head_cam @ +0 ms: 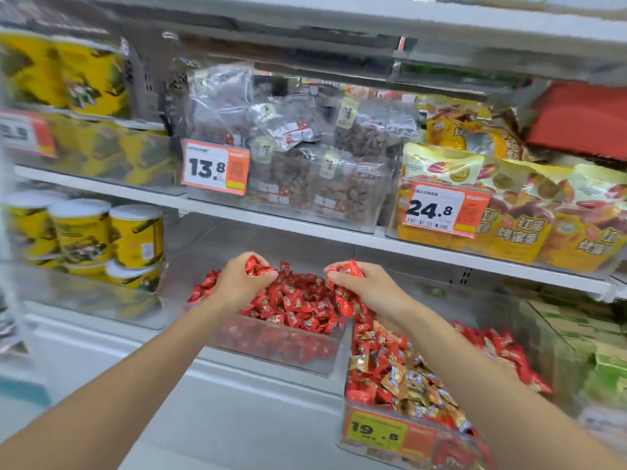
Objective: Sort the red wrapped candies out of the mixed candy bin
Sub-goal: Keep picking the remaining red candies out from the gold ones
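Both arms reach forward into a shop shelf, and each hand is closed around a bunch of red wrapped candies. The left hand (242, 278) is clenched on a small cluster of red wrappers that stick out above its knuckles, and it sits over the far left part of a clear bin (271, 347) filled with red wrapped candies (298, 303). The right hand (364, 283) is clamped on another handful, with red wrappers showing above the thumb and hanging below the palm; it sits over the right edge of that same bin, just where it meets the mixed candy bin (390, 432). The mixed candy bin stands nearer and to the right, holding gold wrapped candies (410, 378) jumbled with red ones, and an orange price tag (376, 430) on its near face reads 19.8. The right forearm crosses over this bin and hides part of its contents. On the shelf above, a clear box of bagged brown snacks (305, 157) carries a tag reading 13.8 (215, 167), and to its right yellow pouches (515, 215) sit behind a tag reading 24.8 (444, 208). Yellow canisters (135, 235) stand at the far left, beside the red candy bin. The edges of the view are blurred.
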The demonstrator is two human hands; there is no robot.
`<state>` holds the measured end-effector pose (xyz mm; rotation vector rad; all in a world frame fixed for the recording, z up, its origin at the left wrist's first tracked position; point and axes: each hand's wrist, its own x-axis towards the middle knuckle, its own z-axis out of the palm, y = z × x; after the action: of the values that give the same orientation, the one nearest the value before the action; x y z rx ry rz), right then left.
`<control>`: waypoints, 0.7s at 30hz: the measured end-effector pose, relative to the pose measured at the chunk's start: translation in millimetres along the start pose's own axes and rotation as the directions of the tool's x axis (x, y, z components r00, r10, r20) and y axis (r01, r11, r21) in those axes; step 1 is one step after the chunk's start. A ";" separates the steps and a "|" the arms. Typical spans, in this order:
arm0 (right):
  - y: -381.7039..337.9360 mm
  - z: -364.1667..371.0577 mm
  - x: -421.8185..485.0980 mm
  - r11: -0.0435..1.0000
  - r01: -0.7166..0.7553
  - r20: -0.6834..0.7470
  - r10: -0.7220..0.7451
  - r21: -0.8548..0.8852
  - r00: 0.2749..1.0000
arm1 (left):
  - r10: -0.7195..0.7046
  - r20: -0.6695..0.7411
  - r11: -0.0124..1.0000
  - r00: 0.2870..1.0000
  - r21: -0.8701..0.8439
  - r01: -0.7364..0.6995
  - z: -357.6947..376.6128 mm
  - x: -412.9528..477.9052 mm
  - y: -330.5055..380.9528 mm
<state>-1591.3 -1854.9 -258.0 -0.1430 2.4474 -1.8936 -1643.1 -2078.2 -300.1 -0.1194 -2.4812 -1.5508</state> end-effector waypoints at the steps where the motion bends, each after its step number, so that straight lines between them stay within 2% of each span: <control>1: -1.0 12.1 14.6 0.999 0.016 0.002 -0.016 -0.041 1.000 | -0.011 -0.056 0.999 0.998 0.030 0.013 -10.6 11.1 -11.9; 3: 3.0 32.8 44.6 0.986 0.050 -0.004 -0.051 -0.159 0.999 | -0.005 -0.108 0.994 0.994 0.110 0.017 -26.2 29.2 -30.7; 5: 9.0 49.1 71.1 0.961 0.068 0.002 -0.070 -0.266 0.998 | -0.022 -0.031 0.993 0.999 0.113 0.026 -32.4 40.7 -42.6; 7: 14.3 59.1 87.5 0.933 0.034 0.072 -0.009 -0.359 0.997 | -0.070 0.080 0.989 0.994 0.139 0.059 -31.6 47.7 -54.0; 9: 16.9 61.4 92.5 0.878 0.011 0.196 0.095 -0.479 0.976 | -0.085 0.077 0.983 0.993 0.169 0.071 -25.8 59.2 -76.8; 11: 18.7 52.8 92.1 0.837 0.042 0.228 0.100 -0.546 0.969 | -0.091 0.046 0.985 0.995 0.148 0.083 -28.1 55.5 -74.2; 14: 20.3 22.3 76.2 0.796 0.128 0.124 -0.067 -0.591 0.990 | -0.035 0.031 0.990 0.999 0.137 0.030 -21.2 33.9 -50.1; 17: 26.0 -22.9 41.3 0.748 0.163 0.004 -0.209 -0.644 0.978 | 0.051 0.137 0.983 0.989 0.170 -0.074 0.3 6.6 -24.5; 19: 33.2 -58.9 8.2 0.714 0.118 -0.052 -0.211 -0.690 0.976 | 0.139 0.218 0.966 0.966 0.186 -0.181 20.8 -8.8 -2.8; 21: 44.7 -96.3 -26.7 0.667 0.021 -0.106 -0.150 -0.745 0.983 | 0.226 0.264 0.946 0.938 0.171 -0.276 42.1 -21.4 25.6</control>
<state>-1575.6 -1748.3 -277.6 -0.1321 3.2212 -0.8018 -1623.3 -2028.3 -300.1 -0.6020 -2.6619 -1.2312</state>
